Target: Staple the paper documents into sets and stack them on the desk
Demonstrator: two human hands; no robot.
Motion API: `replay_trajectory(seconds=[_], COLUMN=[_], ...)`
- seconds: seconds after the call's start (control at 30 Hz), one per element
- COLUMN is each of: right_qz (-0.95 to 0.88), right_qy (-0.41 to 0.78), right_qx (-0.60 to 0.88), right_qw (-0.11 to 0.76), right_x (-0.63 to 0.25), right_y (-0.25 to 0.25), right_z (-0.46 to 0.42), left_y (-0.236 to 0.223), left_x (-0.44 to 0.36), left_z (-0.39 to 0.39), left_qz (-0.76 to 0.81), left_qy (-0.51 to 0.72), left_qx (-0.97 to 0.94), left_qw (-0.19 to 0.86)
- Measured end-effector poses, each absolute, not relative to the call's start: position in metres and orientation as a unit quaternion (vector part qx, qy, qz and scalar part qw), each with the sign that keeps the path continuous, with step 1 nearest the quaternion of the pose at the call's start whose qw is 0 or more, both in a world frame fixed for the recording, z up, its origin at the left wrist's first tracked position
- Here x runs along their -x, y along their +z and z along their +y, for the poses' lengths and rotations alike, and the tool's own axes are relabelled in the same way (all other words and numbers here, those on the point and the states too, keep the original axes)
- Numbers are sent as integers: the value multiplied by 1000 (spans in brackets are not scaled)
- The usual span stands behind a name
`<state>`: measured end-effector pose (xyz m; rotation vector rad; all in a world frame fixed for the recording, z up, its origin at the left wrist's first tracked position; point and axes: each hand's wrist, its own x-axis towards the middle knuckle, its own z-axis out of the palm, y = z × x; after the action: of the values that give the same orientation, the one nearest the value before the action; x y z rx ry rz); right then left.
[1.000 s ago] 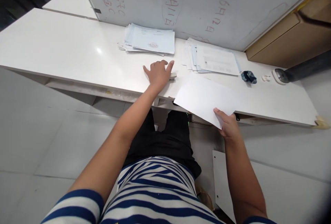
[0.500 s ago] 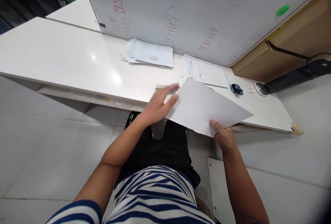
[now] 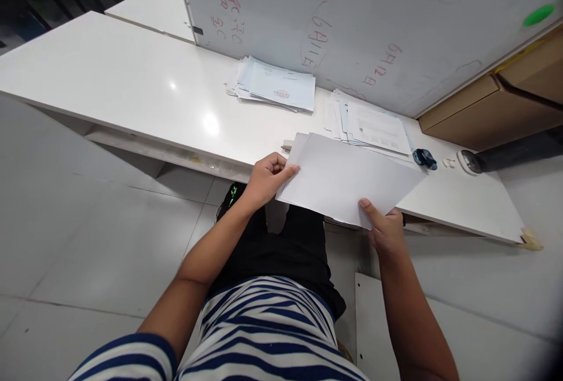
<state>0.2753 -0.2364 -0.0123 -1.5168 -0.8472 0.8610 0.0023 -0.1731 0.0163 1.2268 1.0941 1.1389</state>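
White sheets of paper (image 3: 338, 176) lie slightly fanned between my two hands, above the near edge of the desk. My left hand (image 3: 269, 180) pinches their left edge, thumb on top and fingers curled beneath. At the lower right corner my right hand (image 3: 383, 227) grips them, its thumb flat on the top sheet and its fingers hidden underneath. Beyond the sheets, a pile of printed papers (image 3: 378, 126) rests on the desk. Farther left sits a second, bluish stack of papers (image 3: 284, 85) with a red stamp mark.
A whiteboard (image 3: 352, 12) with red writing stands behind the white desk (image 3: 145, 88). To the right are cardboard boxes (image 3: 466, 105), a dark blue object (image 3: 424, 159) and a black cylinder (image 3: 519, 149). A small beige object (image 3: 287, 145) is partly covered by the sheets.
My left hand has gone from open and moving beside the paper to pinching its left edge. The sheets now lie flatter and a second one shows. The view has shifted a little.
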Motion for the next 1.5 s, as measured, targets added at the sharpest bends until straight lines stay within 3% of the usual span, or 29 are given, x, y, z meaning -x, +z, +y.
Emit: replay_trajectory(seconds=[0.3, 0.43, 0.53, 0.63, 0.73, 0.83, 0.93, 1.13, 1.33, 1.5], right_qz=[-325, -326, -356, -391, -417, -467, -544, -673, -672, -712], right_qy=[428, 443, 404, 362, 386, 382, 330, 81, -47, -43], right_qx=[613, 612, 611, 599, 567, 550, 589, 695, 695, 664], right_qw=[579, 568, 580, 598, 596, 578, 499, 239, 250, 227], right_x=[-271, -265, -258, -248, -227, -195, -166, -143, -165, -264], right_y=[-13, -10, 3, 15, 19, 16, 11, -9, -14, -14], right_z=[-235, -231, -205, -146, -63, 20, 79, 122, 104, 30], left_y=[3, 2, 13, 20, 14, 2, -7, -10, -5, -3], left_x=[5, 7, 22, 44, 60, 65, 64, 65, 63, 63], left_z=[-170, -166, -146, -107, -63, -35, -27, -28, -28, -26], left_qz=[263, 218, 272, 444, 628, 677, 676, 678, 688, 686], left_qy=[401, 381, 422, 430, 294, 188, 160, 153, 138, 126], left_qx=[-481, -501, -555, -621, -680, -708, -718, -718, -713, -716], left_qw=[734, 746, 663, 482, 236, 70, 34, 37, 19, 6])
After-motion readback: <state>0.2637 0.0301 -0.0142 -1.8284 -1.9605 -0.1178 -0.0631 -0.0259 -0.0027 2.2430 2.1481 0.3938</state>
